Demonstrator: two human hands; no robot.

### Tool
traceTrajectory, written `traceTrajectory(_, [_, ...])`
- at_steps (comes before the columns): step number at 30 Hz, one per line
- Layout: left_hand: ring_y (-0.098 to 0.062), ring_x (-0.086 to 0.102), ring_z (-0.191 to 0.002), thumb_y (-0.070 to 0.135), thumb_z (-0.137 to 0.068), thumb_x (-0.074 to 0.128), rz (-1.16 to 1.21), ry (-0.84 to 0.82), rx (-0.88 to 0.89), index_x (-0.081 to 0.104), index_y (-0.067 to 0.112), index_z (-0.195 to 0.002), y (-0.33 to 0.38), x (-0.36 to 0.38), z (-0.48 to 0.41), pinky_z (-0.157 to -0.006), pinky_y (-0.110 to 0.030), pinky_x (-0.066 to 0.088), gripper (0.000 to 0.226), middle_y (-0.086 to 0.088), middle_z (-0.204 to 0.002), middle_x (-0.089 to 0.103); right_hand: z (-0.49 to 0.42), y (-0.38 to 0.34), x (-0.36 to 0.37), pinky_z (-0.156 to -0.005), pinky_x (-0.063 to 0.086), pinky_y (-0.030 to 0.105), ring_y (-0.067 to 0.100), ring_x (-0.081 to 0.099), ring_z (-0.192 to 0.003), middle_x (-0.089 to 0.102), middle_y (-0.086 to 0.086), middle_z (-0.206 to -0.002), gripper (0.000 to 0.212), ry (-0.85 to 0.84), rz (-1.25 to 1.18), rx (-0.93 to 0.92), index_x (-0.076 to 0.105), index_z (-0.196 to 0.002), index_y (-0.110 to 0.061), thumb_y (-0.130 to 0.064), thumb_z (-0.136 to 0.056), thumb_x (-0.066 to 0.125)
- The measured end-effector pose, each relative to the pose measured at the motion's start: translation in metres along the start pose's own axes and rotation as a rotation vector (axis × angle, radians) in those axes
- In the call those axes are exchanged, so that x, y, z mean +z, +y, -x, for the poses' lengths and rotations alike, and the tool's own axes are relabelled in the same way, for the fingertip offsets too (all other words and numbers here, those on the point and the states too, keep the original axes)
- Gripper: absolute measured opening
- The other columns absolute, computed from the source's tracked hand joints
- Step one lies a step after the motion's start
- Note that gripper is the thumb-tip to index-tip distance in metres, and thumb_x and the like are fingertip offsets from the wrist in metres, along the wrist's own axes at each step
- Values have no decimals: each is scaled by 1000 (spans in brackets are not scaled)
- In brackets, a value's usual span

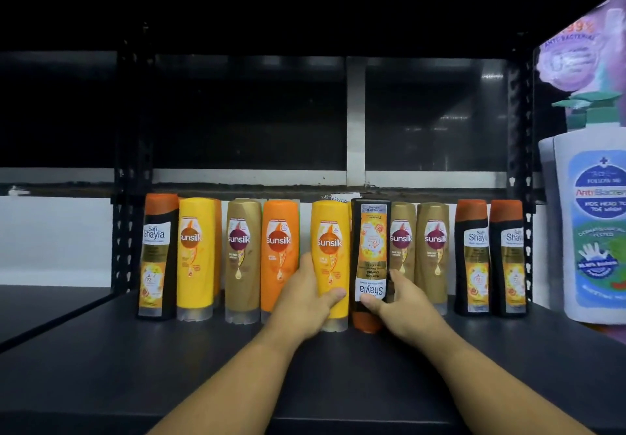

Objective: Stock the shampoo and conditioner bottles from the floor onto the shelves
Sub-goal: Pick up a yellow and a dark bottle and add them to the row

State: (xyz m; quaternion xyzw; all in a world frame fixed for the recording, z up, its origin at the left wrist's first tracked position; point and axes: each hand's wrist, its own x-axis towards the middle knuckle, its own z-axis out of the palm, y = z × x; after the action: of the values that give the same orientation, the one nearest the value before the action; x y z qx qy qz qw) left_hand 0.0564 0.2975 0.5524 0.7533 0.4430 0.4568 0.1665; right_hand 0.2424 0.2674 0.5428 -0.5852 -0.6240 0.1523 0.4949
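A row of shampoo and conditioner bottles stands at the back of the dark shelf (203,360). My left hand (305,302) grips a yellow Sunsilk bottle (330,251) near the middle of the row. Right beside it, my right hand (399,306) grips a dark Safi Shayla bottle (371,248) that stands upside down on its orange cap. Both bottles touch the shelf. More gold (242,258), orange (278,251) and yellow (195,255) Sunsilk bottles stand to the left. Gold bottles (435,248) and two upright Shayla bottles (489,258) stand to the right.
Another upright Shayla bottle (157,255) ends the row at the left, by the black perforated upright (123,231). White pump bottles of kids' wash (589,224) stand at the right edge. The shelf above is dark. Bare shelf surface lies in front of the row.
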Motion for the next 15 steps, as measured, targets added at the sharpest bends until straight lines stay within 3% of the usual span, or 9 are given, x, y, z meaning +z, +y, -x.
traceTrajectory(4, [-18,54,-130,27,-93,75,-24,-11,21,26,28,-150,-5,1,1,-95,-28,40,76,4,-141,53,3,2,2,-96,45,25,7,62,-112,67,-15,-117,46,56,21,-44,55,-123,-34,-29,-85,80])
traceTrajectory(8, [-21,49,-135,22,-91,77,-84,-81,19,18,30,-153,-12,-1,5,-100,-31,39,86,4,-147,48,9,2,1,-100,34,20,6,50,-125,54,-17,-124,70,-34,135,-15,43,-143,-25,-13,-85,80])
traceTrajectory(12, [-25,51,-135,26,-93,75,-149,-58,-7,16,29,-155,-12,0,6,-107,-41,44,86,0,-149,48,10,2,1,-107,38,27,16,51,-134,57,-4,-139,78,-23,183,-5,41,-146,-23,-12,-80,83])
traceTrajectory(15, [-26,52,-134,31,-93,74,-211,-23,-14,14,28,-156,-12,1,6,-107,-42,45,87,-1,-149,48,13,-1,2,-109,37,28,16,49,-136,56,-5,-141,80,-11,190,-29,38,-148,-23,-11,-82,81])
